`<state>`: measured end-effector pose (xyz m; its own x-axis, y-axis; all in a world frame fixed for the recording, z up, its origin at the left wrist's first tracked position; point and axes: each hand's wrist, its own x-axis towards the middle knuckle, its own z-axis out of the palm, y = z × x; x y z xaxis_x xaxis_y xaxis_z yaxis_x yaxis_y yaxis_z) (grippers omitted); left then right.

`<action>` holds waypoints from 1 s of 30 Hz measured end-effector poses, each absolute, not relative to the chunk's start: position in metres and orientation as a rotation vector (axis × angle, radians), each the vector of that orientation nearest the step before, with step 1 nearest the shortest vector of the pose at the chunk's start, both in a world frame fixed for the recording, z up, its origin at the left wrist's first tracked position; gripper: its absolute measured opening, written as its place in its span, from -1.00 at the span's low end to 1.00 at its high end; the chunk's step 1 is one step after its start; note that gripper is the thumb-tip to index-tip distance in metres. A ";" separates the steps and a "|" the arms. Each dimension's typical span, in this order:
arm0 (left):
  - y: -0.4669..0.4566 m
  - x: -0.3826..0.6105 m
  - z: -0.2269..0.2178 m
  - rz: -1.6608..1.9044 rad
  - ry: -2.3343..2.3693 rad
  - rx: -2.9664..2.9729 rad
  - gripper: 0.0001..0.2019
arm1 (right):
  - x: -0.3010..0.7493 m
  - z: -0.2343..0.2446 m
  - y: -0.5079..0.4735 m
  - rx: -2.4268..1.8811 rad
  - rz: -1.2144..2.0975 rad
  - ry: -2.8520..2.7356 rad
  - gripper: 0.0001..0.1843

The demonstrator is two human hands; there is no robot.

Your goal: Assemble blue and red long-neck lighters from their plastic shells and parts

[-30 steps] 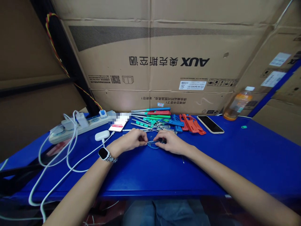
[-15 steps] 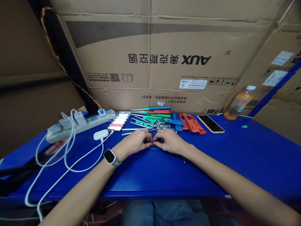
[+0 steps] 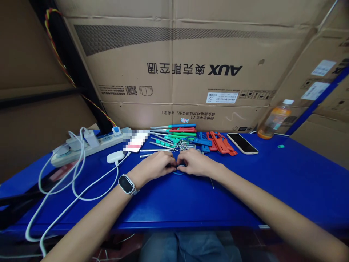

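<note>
While a small dark part (image 3: 178,167) was pinched between L hand (image 3: 156,165) and R hand (image 3: 195,162) at mid table (image 3: 272,189), bare top was seen toward front edge & rt; tool pile (image 3: 177,140) (screwdrivers, clips) was crowded just behind.

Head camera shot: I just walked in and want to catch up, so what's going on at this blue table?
A person at the blue table has the left hand and right hand together, both pinching a small dark part close to the tabletop; what it is cannot be made out. Behind them lie colour-handled tools, a phone to the right and a power strip to the left.
</note>
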<state>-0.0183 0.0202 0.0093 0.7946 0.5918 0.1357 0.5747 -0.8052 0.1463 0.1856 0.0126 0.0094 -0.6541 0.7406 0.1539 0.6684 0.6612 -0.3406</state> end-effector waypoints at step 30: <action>0.002 -0.022 0.010 0.276 0.945 3.031 -0.80 | 0.188 0.026 0.022 -1.181 0.552 -2.648 -0.83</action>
<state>-0.0224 0.0021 0.0103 0.8092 0.5599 0.1781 0.5678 -0.8231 0.0080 0.1884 0.0222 0.0262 -0.6645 0.7470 0.0212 0.6763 0.6132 -0.4083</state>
